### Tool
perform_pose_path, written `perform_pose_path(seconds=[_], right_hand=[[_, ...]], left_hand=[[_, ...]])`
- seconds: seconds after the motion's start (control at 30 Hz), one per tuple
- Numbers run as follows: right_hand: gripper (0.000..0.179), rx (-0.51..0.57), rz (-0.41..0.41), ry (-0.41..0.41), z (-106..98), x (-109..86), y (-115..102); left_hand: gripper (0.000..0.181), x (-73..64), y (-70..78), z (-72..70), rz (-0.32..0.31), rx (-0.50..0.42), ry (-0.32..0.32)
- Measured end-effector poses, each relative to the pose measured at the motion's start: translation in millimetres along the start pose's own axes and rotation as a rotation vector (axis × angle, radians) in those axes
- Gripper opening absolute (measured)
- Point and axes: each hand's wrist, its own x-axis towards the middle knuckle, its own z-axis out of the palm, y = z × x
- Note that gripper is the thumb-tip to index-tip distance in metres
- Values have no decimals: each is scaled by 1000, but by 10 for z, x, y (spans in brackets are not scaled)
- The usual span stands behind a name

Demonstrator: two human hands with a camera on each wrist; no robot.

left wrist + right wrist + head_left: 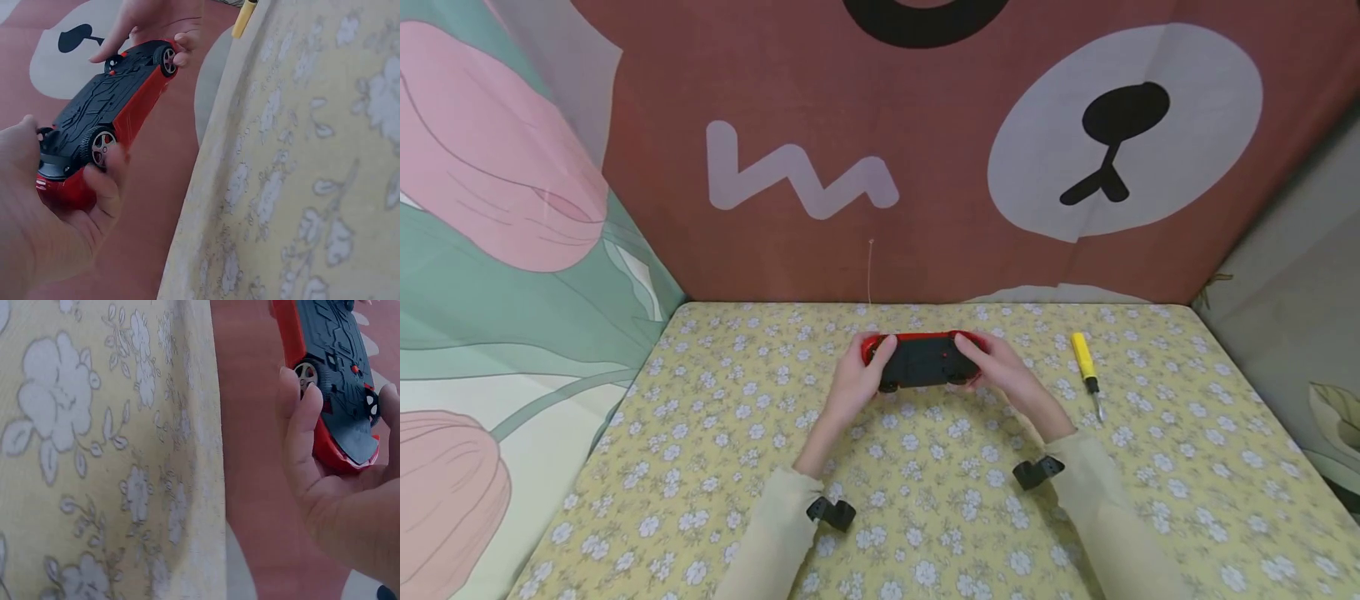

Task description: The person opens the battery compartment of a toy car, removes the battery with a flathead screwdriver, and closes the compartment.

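Left hand [855,377]: mine, closed round the left end of the toy car [921,360], thumb laid against the underside; in the left wrist view a fingertip is at or touching a wheel.
Right hand [1009,377]: mine, gripping the car's right end in like fashion, thumb on the underside, two fingertips at a wheel in the right wrist view.
Toy car: red body, black chassis turned toward me; it sits between my hands and appears raised off the counter [940,500].
Long axis: left to right, from one palm to the other, with a wheel near each end on the car's near edge; neither hand is clearly nearer to it.
Red dot on chassis [944,355]: right of the car's middle, hence closer to my right thumb than to my left.
Screwdriver [1087,372]: lying to the right of the car, well apart from it, yellow handle away from me, tip toward me, roughly crosswise to the car's length; my right hand is the nearer.
Governing relation: in my judgement, the upturned chassis spanning both hands, with the screwdriver on the car's right side.
Backdrop [820,258]: brown printed cloth, beyond the car.
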Motion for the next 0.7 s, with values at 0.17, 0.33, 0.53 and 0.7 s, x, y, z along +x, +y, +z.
perform_pose_path(seconds=[0.17, 0.33, 0.53, 0.7], right_hand=[[54, -34, -39, 20, 32, -26, -45], [52, -22, -46, 26, 51, -28, -81], [51, -39, -54, 75, 67, -36, -135], [52, -74, -64, 120, 75, -38, -176]], left_hand=[[67, -33, 32, -4, 20, -88, -31], [67, -40, 64, 1, 54, -62, 28], [59, -44, 101, 11, 101, -105, 97], [45, -31, 126, 12, 143, -122, 86]])
